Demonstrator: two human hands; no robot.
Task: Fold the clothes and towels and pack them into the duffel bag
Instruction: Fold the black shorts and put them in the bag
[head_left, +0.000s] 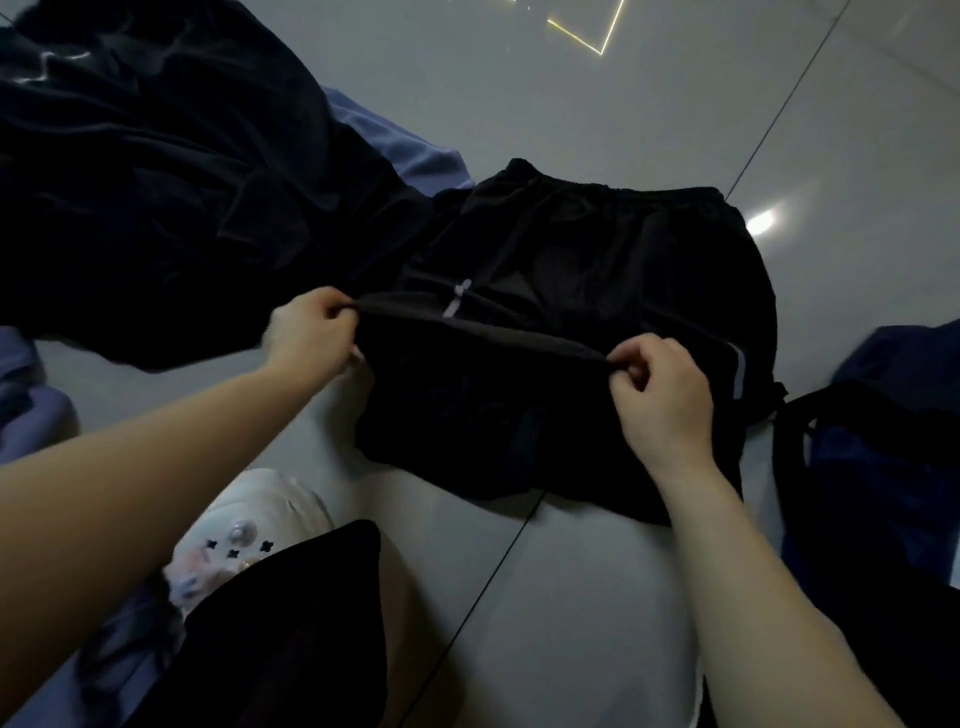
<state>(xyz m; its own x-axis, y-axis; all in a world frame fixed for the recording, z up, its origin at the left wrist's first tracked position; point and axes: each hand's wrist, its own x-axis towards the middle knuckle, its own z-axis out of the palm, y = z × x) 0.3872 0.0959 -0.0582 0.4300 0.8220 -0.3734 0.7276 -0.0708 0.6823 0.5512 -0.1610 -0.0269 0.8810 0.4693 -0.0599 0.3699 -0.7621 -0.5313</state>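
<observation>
We saw a pair of black shorts (587, 291) spread on the grey tiled floor (597, 597), waistband at the far side, near the middle of the floor in view. The near part of the shorts was lifted into a fold, and both hands held that fold's edge.

The left hand (311, 332) reached in from the lower left on a nearly straight bare forearm, knuckles up, its fingers curled and pinching the left end of the folded edge. The right hand (660, 389) came from the lower right, wrist bent slightly inward, thumb and curled fingers pinching the right end of the same edge. The cloth ran taut between them.

A heap of dark clothes (156, 182) lay along the far left of the floor, touching the shorts at their left side, with a blue cloth (395, 140) showing from under it. At the right edge stood what looked like the dark blue duffel bag (883, 467) with a black strap, just beside the shorts; the dim light left its opening unclear. A white shoe (244, 525) with small charms sat near the bottom left.
</observation>
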